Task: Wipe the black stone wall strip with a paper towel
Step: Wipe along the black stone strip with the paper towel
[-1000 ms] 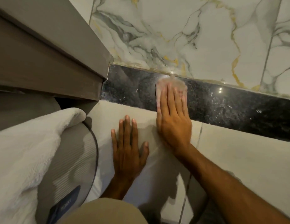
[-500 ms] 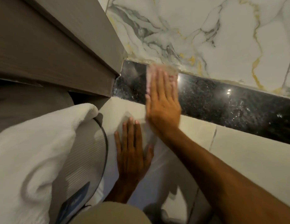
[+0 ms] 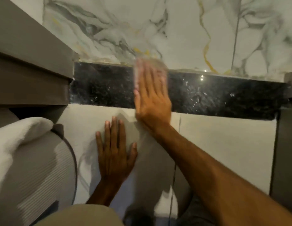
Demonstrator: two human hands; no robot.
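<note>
Head view shows the right hand (image 3: 151, 98) flat and open-fingered, pressing the paper towel (image 3: 151, 66) against the black stone wall strip (image 3: 223, 95). Half a second ago it worked close to the brown cabinet (image 3: 31, 75); now it sits farther toward 3 o'clock along the strip, its fingertips and the towel blurred at the strip's upper edge, toward 12 o'clock. At 7 o'clock from it, the left hand (image 3: 114, 154) stays spread, grasping nothing, flat on the pale tile (image 3: 223, 152) as before. A white towel (image 3: 15, 144) lies at 9 o'clock.
</note>
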